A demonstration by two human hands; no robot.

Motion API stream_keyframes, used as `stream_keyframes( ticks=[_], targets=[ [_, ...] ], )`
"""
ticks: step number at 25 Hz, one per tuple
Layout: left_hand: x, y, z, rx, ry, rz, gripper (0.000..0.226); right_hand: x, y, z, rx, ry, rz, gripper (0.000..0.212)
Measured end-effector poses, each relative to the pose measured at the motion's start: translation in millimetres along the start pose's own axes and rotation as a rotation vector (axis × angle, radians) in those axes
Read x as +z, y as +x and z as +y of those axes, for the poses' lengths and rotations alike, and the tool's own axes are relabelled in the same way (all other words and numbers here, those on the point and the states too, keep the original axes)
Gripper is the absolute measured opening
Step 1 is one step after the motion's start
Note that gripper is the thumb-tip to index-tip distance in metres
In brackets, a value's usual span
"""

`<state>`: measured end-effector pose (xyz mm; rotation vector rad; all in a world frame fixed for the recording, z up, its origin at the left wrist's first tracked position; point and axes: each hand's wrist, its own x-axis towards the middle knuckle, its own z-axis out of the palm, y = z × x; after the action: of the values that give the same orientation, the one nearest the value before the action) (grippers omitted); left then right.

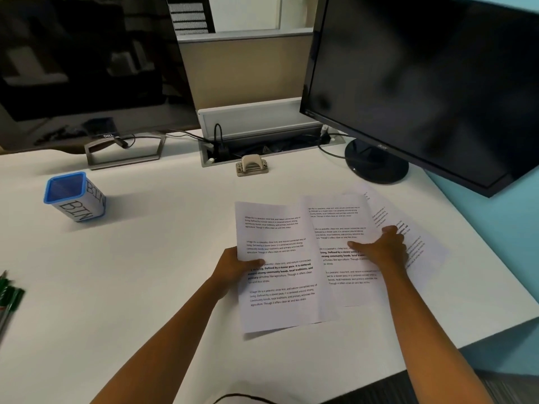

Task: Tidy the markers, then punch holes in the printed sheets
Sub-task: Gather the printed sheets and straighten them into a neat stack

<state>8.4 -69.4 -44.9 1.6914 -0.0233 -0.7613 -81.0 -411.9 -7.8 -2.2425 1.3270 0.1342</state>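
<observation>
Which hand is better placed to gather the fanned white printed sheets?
Probably right: the right hand rests flat on the fanned white printed sheets, while the left hand already grips another sheet's edge.

You see thin white paper sheets (280, 266) with black print lying on a smooth, matt white bench (145, 258), a blue plastic mesh cup (74, 196) with a paper label, and two shiny black screens (423, 83).

Office workstation. White desk (145, 258) carries two dark monitors (423, 83), a cable trough (262, 144) with plugs at the back, a beige partition panel (245, 71) behind, and printed sheets (280, 258).
</observation>
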Motion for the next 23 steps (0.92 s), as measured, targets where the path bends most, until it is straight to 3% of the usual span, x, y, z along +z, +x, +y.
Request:
stream_keyframes(
  ticks=[4,8,13,18,23],
  targets=[
    [2.5,0.7,-1.7,-0.014,-0.006,0.052,0.041,0.2,0.9,-1.8,0.054,0.000,-0.014,0.093],
    [0.9,1.0,0.0,-0.027,-0.024,0.035,0.041,-3.2,-3.7,-4.2,0.023,0.057,-0.040,0.064],
    [1.1,-1.0,1.9,-0.034,-0.027,0.032,0.042,-23.7,-9.6,-5.8,-0.154,0.152,0.139,0.038],
    [0.6,-1.4,3.0,-0.035,-0.018,0.014,0.042,-57.6,-2.9,-2.4,-0.325,0.468,0.378,0.030],
    [0.5,-2.7,4.1,-0.026,-0.004,0.016,0.043,-53.1,-4.8,-9.4,-0.287,0.819,0.238,0.023]
  ],
)
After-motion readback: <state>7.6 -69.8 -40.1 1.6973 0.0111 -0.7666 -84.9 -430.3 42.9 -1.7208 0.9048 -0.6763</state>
